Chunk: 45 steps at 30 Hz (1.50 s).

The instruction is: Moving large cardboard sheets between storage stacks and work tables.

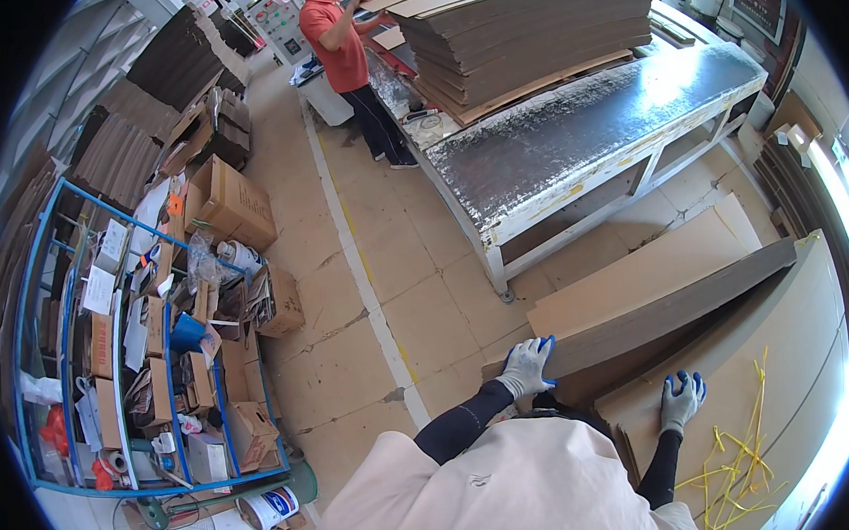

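The wide tan flat cardboard pile (795, 366) is the landmark. Well beyond it stands the long dark-topped table (580, 127) with a worn white frame. Just left of the pile lies the long bundle of stacked brown cardboard sheets (676, 307), its grey-brown layered edges facing the person; a dark gap parts the two over much of their length, narrowing toward the far end.

Handling this bundle well likely calls for support at both ends or under its middle, since something so long could sag or fan out if led from one end alone. The edges are best held flush, with steady, even pressure rather than a pinch on the top sheets.

The left hand (526, 367), in a grey-white glove with blue fingertips, is on the bundle's near end, left of the pile. Its fingers lie over the layered edge; whether they grip or only press cannot be told. The right hand (682, 407), gloved alike, is over the pile's near left part, fingers spread and grasping nothing, the bundle out beyond their tips. Whether its palm bears on the pile is unclear. Tangled thin yellow straps (739, 467) lie on the pile's near part, just beside that hand, and could snag fingers.
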Available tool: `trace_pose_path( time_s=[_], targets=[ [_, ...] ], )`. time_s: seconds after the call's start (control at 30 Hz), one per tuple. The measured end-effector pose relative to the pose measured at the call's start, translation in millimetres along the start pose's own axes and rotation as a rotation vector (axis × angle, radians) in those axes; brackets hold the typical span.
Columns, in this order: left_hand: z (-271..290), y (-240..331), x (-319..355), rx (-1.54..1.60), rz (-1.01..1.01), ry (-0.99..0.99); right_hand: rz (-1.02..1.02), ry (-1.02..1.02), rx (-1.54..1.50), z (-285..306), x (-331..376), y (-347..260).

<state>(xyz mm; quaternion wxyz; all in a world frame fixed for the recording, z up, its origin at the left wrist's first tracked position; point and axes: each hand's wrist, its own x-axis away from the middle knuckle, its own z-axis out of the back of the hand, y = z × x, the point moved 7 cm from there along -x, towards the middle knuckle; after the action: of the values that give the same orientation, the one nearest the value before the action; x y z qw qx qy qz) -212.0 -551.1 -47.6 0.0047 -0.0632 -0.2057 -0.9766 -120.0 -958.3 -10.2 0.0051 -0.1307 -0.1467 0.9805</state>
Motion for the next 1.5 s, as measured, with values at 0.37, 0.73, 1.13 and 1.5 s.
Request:
trace_pose_path(
  time_s=[0.37, 0.73, 1.13, 1.5],
  targets=[
    [1, 1, 0, -0.003, -0.008, 0.012, 0.001, 0.010, 0.000, 1, 1, 1],
    [6, 1, -1, -0.004, -0.013, 0.005, 0.001, 0.034, 0.024, 5, 1, -5],
    [3, 0, -2, -0.060, -0.038, 0.027, 0.009, 0.048, 0.027, 10, 1, -10],
    [3, 0, -2, -0.052, -0.037, 0.019, -0.003, 0.033, 0.002, 3, 1, -1]
  ],
)
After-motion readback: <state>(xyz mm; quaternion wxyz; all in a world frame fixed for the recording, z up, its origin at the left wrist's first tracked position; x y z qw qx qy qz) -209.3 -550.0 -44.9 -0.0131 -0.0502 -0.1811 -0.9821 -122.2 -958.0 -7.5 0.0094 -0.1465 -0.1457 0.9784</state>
